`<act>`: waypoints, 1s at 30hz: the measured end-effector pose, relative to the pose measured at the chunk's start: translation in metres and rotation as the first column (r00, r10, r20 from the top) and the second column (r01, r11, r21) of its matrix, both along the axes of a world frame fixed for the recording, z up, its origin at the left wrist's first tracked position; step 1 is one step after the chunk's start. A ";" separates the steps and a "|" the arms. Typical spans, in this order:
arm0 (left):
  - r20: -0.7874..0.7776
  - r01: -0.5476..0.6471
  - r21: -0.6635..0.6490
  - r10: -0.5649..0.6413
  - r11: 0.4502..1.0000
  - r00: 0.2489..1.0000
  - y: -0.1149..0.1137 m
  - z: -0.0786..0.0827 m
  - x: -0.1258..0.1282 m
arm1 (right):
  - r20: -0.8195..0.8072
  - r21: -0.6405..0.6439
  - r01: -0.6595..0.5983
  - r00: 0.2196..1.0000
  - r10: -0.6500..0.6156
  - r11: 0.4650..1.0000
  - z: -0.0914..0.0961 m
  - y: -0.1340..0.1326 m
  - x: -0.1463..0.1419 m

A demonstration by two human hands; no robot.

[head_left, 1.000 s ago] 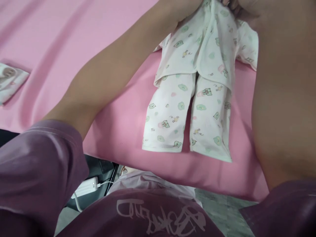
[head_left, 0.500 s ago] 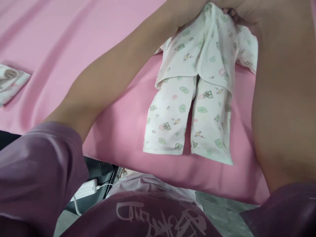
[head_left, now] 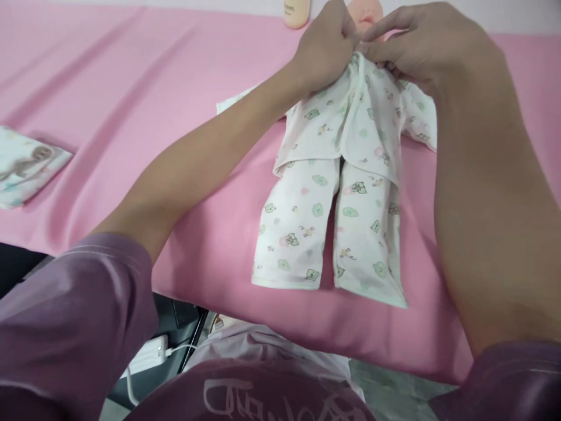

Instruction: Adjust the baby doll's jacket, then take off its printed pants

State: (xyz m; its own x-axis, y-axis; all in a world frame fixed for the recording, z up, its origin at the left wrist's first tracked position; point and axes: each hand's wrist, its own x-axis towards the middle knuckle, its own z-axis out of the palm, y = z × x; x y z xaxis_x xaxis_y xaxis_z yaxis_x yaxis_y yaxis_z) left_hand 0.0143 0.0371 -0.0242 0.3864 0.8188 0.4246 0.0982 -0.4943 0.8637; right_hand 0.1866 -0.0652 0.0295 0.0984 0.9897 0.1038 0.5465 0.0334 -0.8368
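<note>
Both hands meet in the upper middle of the frame, at the collar of a baby suit (head_left: 350, 175). The left hand (head_left: 326, 49) has its fingers pinched together on the cloth at the neck, and the right hand (head_left: 421, 49) is closed on the same edge just beside it, fingertips touching the fabric. The suit lies flat on a pink sheet (head_left: 131, 88) that covers the worktop. Its two legs point to the lower part of the frame, and their hems end near the front edge of the sheet. One sleeve comes out to the right, under the right forearm. Above the hands, at the top edge, a doll head (head_left: 366, 14) and a bottle (head_left: 297, 13) are partly seen. A folded cloth (head_left: 26, 166) rests at the left edge, well apart from the suit, with wide bare sheet between them. Below the front edge, a white charger (head_left: 146, 355) lies in the lower left.
</note>
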 end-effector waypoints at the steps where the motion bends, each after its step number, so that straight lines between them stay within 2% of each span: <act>1: -0.026 -0.101 0.058 0.103 0.993 0.994 -0.008 0.002 0.000 | -0.006 -0.001 -0.004 1.000 0.004 1.000 0.001 -0.001 -0.001; 3: -0.058 -0.161 0.112 0.168 0.981 0.984 -0.021 0.007 -0.001 | -0.008 -0.005 -0.003 1.000 0.003 1.000 0.003 -0.004 -0.004; 9: -0.074 -0.106 0.156 0.119 0.982 0.990 -0.027 0.011 -0.005 | 0.047 -0.038 0.056 0.997 -0.054 0.998 0.012 -0.015 -0.013; 14: -0.109 -0.062 0.203 0.085 0.977 0.990 -0.031 0.015 -0.006 | 0.113 -0.010 -0.004 0.994 0.005 1.000 0.010 -0.015 -0.013; 17: -0.145 -0.076 0.214 0.109 0.974 0.983 -0.033 0.018 -0.007 | 0.103 0.038 -0.044 0.994 0.040 0.998 0.005 -0.010 -0.009; 22: -0.133 -0.074 0.176 0.098 0.982 0.986 -0.032 0.016 -0.009 | -0.010 0.045 -0.059 0.998 0.060 0.997 -0.002 -0.002 -0.001; 26: -0.139 -0.157 0.050 0.163 0.986 0.977 -0.034 0.014 -0.010 | -0.047 0.030 -0.047 0.998 0.048 0.998 -0.004 -0.002 0.000; 30: -0.182 -0.188 0.028 0.190 0.982 0.965 -0.041 0.020 -0.012 | -0.053 0.021 -0.054 0.997 0.055 0.998 -0.003 -0.004 -0.001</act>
